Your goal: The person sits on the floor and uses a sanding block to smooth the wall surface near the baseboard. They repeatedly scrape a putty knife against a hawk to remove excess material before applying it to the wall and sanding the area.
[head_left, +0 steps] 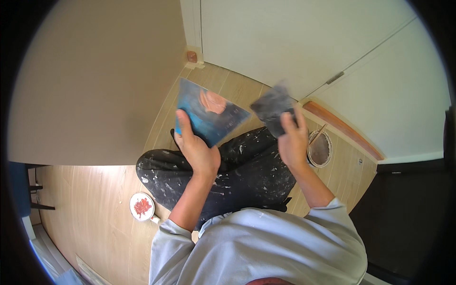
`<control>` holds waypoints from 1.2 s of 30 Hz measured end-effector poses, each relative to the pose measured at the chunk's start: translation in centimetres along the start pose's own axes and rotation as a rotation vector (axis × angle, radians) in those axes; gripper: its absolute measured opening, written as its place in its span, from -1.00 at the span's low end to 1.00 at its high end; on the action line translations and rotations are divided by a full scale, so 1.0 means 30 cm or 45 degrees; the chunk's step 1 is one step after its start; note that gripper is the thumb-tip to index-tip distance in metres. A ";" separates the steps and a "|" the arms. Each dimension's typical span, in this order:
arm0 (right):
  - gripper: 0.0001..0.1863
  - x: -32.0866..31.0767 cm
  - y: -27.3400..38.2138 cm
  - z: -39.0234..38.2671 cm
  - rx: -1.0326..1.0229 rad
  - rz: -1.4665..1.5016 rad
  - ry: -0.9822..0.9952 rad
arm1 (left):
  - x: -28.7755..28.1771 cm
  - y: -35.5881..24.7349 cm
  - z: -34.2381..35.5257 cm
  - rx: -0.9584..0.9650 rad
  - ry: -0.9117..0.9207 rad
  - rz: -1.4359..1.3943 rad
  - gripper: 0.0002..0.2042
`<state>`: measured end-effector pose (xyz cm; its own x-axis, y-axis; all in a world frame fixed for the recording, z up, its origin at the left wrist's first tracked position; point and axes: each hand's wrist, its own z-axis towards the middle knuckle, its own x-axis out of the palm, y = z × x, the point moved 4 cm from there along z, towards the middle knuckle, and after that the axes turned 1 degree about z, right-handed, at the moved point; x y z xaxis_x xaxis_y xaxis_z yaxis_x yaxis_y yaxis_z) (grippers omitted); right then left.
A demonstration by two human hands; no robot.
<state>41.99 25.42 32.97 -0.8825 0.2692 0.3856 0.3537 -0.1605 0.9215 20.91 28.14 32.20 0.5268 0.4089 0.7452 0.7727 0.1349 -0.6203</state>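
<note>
My left hand (198, 151) grips a flat, bluish sheet or board (216, 124) by its near left edge, the thumb lying on top. A lump of pinkish filler paste (212, 101) sits on its upper face. In my right hand (293, 142) is a dark grey, flat scraper blade (270, 110), smeared by motion, with the fingers closed on its near end. The blade is just right of the board, apart from it. Both are held up over my crossed legs in paint-spattered black trousers (237, 185).
A tub (330, 151) of greyish-brown paste with a stick stands by my right knee. A white round container (133, 212) with reddish-brown matter is at left. Ahead, a reddish-brown strip (342, 128) runs along the base of the white panels (304, 42). A beige wall (104, 85) rises at left.
</note>
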 end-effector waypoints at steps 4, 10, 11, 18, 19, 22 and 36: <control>-0.57 0.000 0.055 -0.057 0.030 0.271 -0.061 | -0.007 0.000 -0.012 0.305 -0.120 0.239 -0.56; -0.62 0.081 -0.061 -0.022 0.127 0.274 -0.094 | 0.028 0.042 -0.067 0.526 0.239 0.895 -0.56; -0.63 0.082 -0.063 -0.016 0.119 0.254 -0.108 | 0.038 0.046 -0.071 0.615 0.257 1.012 -0.54; -0.61 0.028 -0.008 0.013 0.177 0.439 0.002 | -0.074 0.069 -0.124 0.499 0.797 1.240 -0.68; -0.58 0.030 0.010 0.020 0.176 0.497 0.038 | -0.107 0.070 -0.107 0.368 0.678 1.228 -0.66; -0.51 0.090 0.109 0.023 0.038 0.290 0.405 | -0.219 0.126 -0.040 -0.154 0.378 0.602 -0.57; -0.51 0.192 0.149 -0.039 -1.389 -1.386 1.338 | -0.069 0.008 -0.081 -0.916 0.451 -0.066 -0.67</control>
<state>38.12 25.14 39.27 -0.5116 0.1050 -0.8528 -0.3807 -0.9175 0.1155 20.87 25.13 31.11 0.4721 0.0912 0.8768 0.7744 -0.5183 -0.3630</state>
